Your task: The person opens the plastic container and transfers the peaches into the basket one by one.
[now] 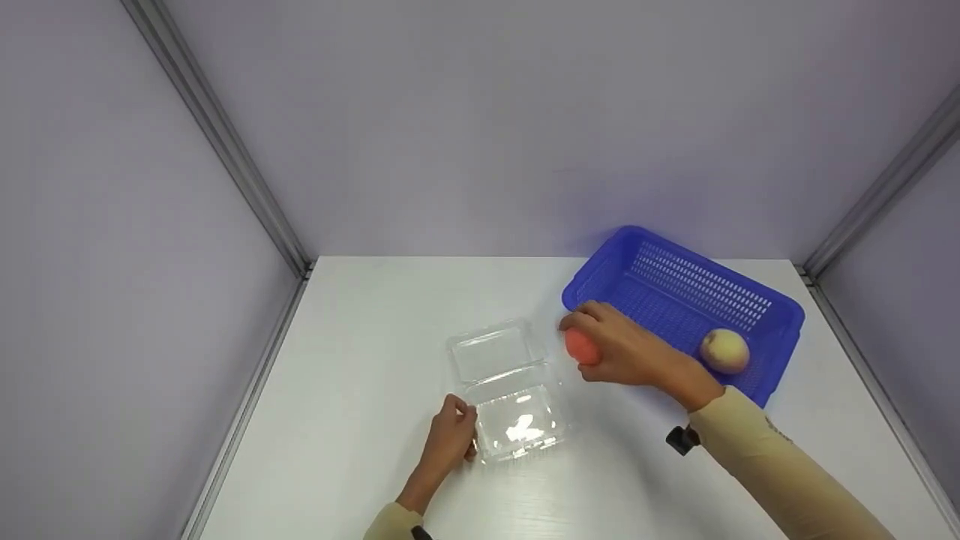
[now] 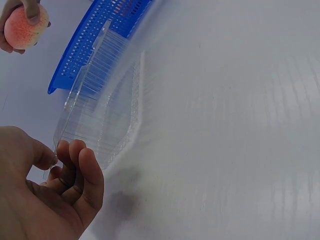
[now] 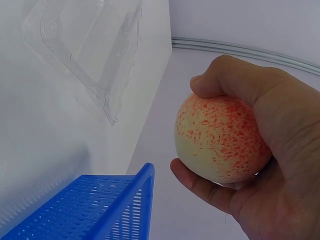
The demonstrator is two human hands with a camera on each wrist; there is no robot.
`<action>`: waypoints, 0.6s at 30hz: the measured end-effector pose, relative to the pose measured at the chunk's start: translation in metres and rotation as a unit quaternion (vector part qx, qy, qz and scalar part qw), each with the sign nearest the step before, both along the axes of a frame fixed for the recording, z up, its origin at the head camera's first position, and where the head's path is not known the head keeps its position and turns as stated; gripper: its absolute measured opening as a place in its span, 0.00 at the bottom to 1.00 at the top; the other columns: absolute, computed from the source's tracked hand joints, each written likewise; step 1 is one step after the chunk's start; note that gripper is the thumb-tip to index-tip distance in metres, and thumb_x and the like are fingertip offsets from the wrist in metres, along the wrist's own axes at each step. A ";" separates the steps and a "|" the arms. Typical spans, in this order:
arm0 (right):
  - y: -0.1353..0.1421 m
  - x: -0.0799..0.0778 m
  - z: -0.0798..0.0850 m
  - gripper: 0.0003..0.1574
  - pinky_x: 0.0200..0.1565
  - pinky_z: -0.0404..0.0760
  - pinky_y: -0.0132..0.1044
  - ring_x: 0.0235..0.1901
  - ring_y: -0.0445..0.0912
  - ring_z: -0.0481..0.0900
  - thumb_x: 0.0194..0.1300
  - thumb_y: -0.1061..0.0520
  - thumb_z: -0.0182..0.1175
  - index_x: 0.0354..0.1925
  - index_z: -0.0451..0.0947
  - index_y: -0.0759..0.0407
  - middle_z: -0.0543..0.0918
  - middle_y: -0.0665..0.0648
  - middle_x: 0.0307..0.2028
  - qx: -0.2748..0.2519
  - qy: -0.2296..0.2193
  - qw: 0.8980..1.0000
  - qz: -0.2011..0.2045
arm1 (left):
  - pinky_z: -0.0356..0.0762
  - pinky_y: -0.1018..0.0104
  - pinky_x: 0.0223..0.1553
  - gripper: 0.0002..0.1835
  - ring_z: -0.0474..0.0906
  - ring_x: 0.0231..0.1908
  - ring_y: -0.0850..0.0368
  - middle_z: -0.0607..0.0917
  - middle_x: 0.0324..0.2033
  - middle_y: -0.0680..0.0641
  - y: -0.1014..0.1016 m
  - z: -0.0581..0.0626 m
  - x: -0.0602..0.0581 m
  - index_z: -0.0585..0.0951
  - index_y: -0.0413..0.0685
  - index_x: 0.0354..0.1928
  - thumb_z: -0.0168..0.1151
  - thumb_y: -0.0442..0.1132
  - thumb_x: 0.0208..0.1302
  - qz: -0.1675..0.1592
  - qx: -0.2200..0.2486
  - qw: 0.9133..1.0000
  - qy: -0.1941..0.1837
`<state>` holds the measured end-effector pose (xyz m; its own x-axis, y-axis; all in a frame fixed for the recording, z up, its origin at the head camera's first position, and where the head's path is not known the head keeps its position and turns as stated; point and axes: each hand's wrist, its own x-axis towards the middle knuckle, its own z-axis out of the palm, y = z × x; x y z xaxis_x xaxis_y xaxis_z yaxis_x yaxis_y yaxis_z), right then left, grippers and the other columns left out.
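A peach [image 3: 220, 140], pale with red speckles, is held in my right hand [image 1: 626, 349], thumb on one side and fingers round the other. That hand is raised beside the near left edge of the blue basket [image 1: 789, 315]. A clear plastic clamshell container [image 1: 517, 427] lies with its lid folded back on the white table. At its left edge, my left hand [image 2: 55, 185] pinches the rim between thumb and fingers. Another peach [image 1: 724, 351], mostly pale yellow, sits in the right end of the basket.
The white table [image 1: 360, 360] is bounded by a grey back wall [image 1: 450, 150] and side walls with metal corner strips. The basket stands at the back right, close to the back wall. The container's open lid [image 1: 491, 352] points toward that wall.
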<state>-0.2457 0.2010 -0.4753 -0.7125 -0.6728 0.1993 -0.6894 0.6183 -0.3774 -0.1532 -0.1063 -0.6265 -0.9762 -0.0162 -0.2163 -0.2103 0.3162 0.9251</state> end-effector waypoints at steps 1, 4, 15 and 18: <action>0.001 -0.001 0.000 0.38 0.52 0.86 0.48 0.56 0.53 0.78 0.53 0.59 0.78 0.62 0.78 0.52 0.80 0.58 0.58 -0.001 0.000 1.000 0.000 | 0.74 0.71 0.16 0.07 0.74 0.15 0.59 0.81 0.20 0.45 0.000 0.000 0.000 0.70 0.44 0.44 0.49 0.40 0.81 0.000 0.002 1.000 0.000; 0.003 -0.002 0.001 0.38 0.51 0.86 0.48 0.55 0.53 0.78 0.53 0.59 0.78 0.62 0.78 0.52 0.79 0.58 0.58 -0.002 0.000 1.000 -0.002 | 0.75 0.70 0.17 0.07 0.74 0.15 0.59 0.81 0.20 0.45 0.000 0.000 0.000 0.70 0.44 0.44 0.49 0.40 0.81 0.000 0.004 1.000 -0.002; 0.011 -0.009 0.005 0.38 0.50 0.84 0.48 0.54 0.54 0.78 0.53 0.59 0.77 0.62 0.78 0.54 0.80 0.60 0.57 -0.004 0.016 1.000 -0.008 | 0.75 0.70 0.16 0.08 0.74 0.14 0.59 0.81 0.19 0.46 -0.001 -0.003 -0.001 0.70 0.45 0.44 0.48 0.41 0.81 -0.002 -0.003 1.000 0.000; 0.015 -0.011 0.006 0.37 0.50 0.84 0.48 0.53 0.54 0.78 0.52 0.59 0.77 0.61 0.79 0.54 0.80 0.60 0.56 -0.011 0.019 1.000 -0.006 | 0.75 0.70 0.16 0.08 0.74 0.15 0.59 0.81 0.19 0.47 -0.001 -0.003 -0.002 0.70 0.45 0.44 0.48 0.41 0.82 -0.002 -0.002 1.000 0.000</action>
<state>-0.2569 0.2159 -0.4690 -0.7127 -0.6590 0.2404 -0.6956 0.6192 -0.3644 -0.1549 -0.1072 -0.6299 -0.9760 -0.0133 -0.2172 -0.2099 0.3200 0.9239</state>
